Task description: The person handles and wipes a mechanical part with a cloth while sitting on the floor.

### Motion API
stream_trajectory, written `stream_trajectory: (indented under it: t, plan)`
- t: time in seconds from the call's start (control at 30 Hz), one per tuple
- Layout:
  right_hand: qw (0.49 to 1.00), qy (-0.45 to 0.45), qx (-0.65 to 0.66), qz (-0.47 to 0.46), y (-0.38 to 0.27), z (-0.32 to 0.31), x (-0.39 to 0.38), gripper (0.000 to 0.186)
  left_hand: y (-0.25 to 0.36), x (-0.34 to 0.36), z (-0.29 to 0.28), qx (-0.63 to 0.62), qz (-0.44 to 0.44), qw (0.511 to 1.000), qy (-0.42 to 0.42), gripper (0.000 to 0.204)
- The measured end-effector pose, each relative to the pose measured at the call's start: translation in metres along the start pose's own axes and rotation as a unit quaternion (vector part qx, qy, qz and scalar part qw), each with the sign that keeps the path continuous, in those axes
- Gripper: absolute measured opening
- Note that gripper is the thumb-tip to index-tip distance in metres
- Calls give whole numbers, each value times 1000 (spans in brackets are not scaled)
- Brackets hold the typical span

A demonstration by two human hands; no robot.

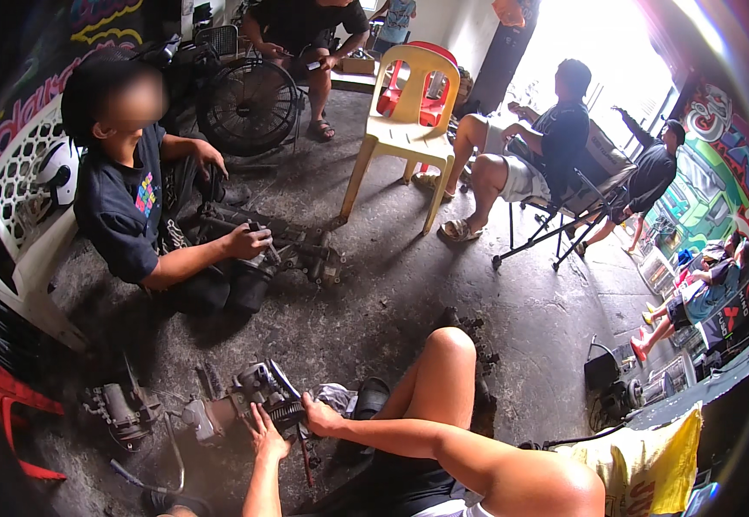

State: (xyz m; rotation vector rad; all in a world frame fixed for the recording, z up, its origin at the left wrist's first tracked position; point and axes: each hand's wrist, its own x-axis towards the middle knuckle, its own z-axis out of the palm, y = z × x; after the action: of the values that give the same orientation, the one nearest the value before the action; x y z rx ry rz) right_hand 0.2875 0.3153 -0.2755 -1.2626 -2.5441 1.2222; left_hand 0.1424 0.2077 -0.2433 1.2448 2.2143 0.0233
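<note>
Floor (366,302) dark, scuffed, beneath metal assembly (252,377); right wall (707,205) brightly painted.

From my remote station I see a scuffed dark-grey concrete floor (374,297), a yellow plastic chair (407,136) before a red plastic chair (435,110), a white lattice-backed plastic armchair (44,246) and a grey folding chair (609,153). Daylight glares through a wide opening (603,52), left of a colourful mural-painted wall (709,205).
</note>
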Motion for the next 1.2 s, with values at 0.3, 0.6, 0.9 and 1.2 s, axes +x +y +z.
stream_trajectory:
  t: [0.3, 0.6, 0.9, 1.2]
  plan:
    - [1000, -14, -2, 8, 1, -2, -1, 51, 0, 2, 2, -3, 0, 1000, -6, 132]
    - [999, -25, 0, 28, -4, -5, -2, 52, 0, 2, 4, 26, -4, 1000, 17, 132]
    - [999, -20, -7, 30, -12, -9, -4, 48, -2, 2, 6, 58, -16, 998, 13, 129]
    - [1000, -7, 3, 27, -8, -6, -3, 40, 4, -1, -3, 3, -8, 1000, -25, 124]
